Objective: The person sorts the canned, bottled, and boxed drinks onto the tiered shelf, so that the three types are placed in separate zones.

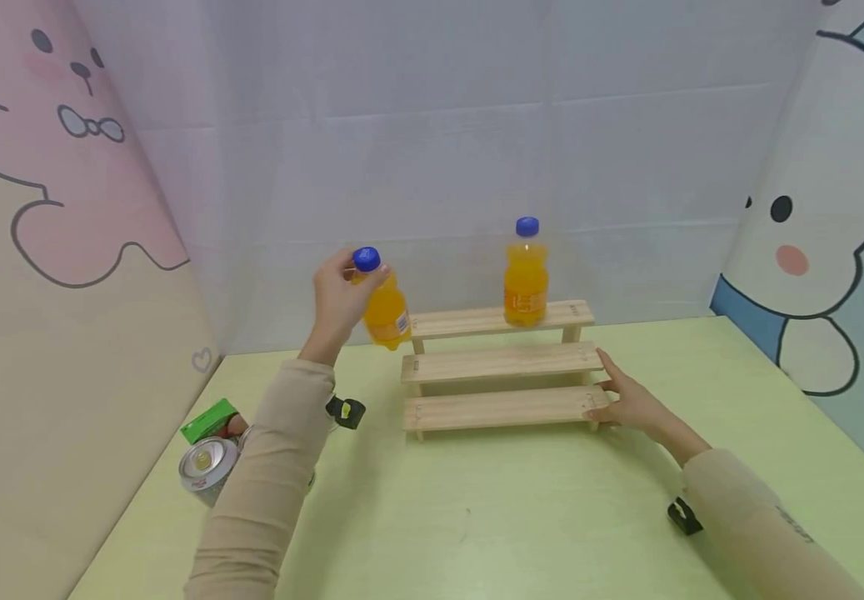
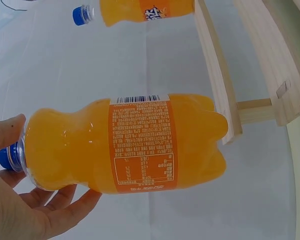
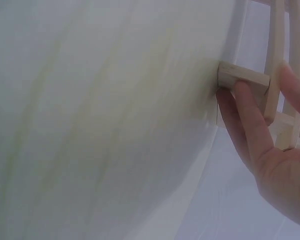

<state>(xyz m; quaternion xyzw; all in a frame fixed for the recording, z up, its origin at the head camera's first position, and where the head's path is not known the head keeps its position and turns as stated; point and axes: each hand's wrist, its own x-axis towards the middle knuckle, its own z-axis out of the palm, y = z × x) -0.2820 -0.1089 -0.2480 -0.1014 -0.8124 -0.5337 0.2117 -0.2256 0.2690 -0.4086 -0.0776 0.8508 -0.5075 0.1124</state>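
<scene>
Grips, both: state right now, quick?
Left grip: closed, holding an orange drink bottle by its neck.
Right grip: closed, holding the right end of the wooden rack.

head: evenly lit | soft shadows on table (image 1: 506, 517) | left wrist: clear | right wrist: dim, hazy

My head view looks forward and down over the flat, pale-green bench (image 1: 476, 517); both wrist views, close and turned sideways, share the pale, three-tiered wooden stand (image 1: 502, 364).
</scene>
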